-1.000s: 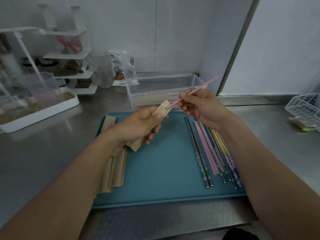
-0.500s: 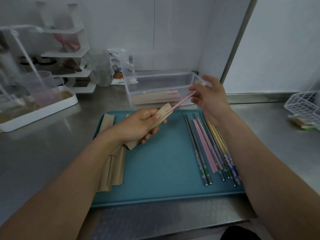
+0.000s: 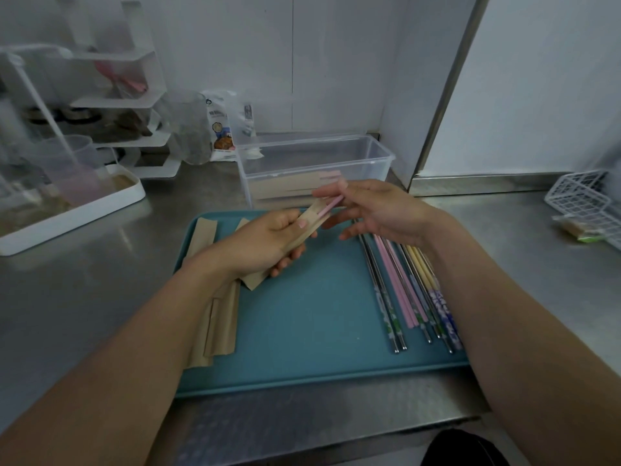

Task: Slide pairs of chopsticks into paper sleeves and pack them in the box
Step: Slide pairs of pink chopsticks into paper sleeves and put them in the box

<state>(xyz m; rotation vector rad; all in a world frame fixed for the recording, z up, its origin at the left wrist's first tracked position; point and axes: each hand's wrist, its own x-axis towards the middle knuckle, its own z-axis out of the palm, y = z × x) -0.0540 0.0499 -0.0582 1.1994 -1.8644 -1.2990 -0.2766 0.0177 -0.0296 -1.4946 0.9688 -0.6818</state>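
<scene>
My left hand (image 3: 262,245) grips a brown paper sleeve (image 3: 307,222) above the teal tray (image 3: 302,338). A pink pair of chopsticks (image 3: 331,206) pokes a short way out of the sleeve's mouth. My right hand (image 3: 383,210) is at that end with its fingers stretched out, a fingertip touching the pink tips. Several loose chopsticks (image 3: 403,290), steel, pink, yellow and patterned, lie on the tray's right side. Empty sleeves (image 3: 218,317) are stacked on its left. Behind the tray stands the clear plastic box (image 3: 381,156) with sleeved pairs (image 3: 292,186) lying in it.
The tray sits on a steel counter (image 3: 84,297). A white tray (image 3: 111,205) with plastic cups and a white shelf rack (image 3: 134,102) stand at the back left. A snack bag (image 3: 220,129) leans behind the box. A white wire basket (image 3: 584,196) is at the right edge.
The pink chopsticks have slid much deeper into the sleeve. My right hand has moved left toward the sleeve's mouth and its fingers have spread out.
</scene>
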